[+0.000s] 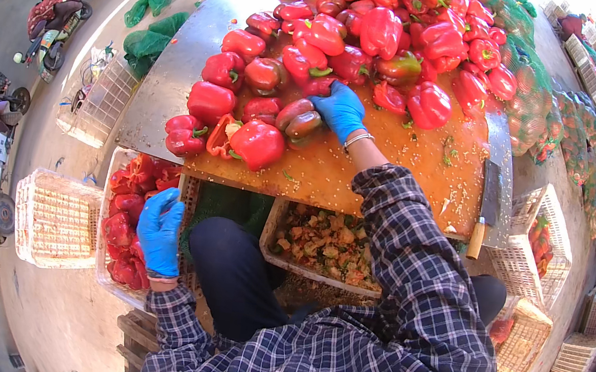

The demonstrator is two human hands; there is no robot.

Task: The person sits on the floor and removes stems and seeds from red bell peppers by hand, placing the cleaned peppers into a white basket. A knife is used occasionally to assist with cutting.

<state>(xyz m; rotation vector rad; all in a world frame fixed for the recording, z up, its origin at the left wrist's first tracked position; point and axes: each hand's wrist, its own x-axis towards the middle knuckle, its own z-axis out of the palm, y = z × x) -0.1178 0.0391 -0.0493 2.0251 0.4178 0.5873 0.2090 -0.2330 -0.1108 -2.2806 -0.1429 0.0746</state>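
Observation:
My right hand (pixel 340 111), in a blue glove, reaches over the orange-brown board (pixel 409 167). Its fingers touch or sit just beside a dark red-brown bell pepper (pixel 299 119) and a small red pepper (pixel 319 86); whether they grip either is hidden. My left hand (pixel 161 232), also gloved, hovers empty with loosely curled fingers over a plastic crate (pixel 99 266) of cut red peppers (pixel 123 230). Close to the board's front edge lie a whole red pepper (pixel 259 145) and a cut-open pepper (pixel 220 138). More red peppers (pixel 381 32) are heaped at the back.
A cleaver (pixel 487 198) lies at the right edge, its wooden handle overhanging. Below the board, a bin (pixel 324 244) holds pepper cores. Crates stand left (pixel 56 220) and right (pixel 532 247). Green net sacks (pixel 522 97) of peppers line the right side.

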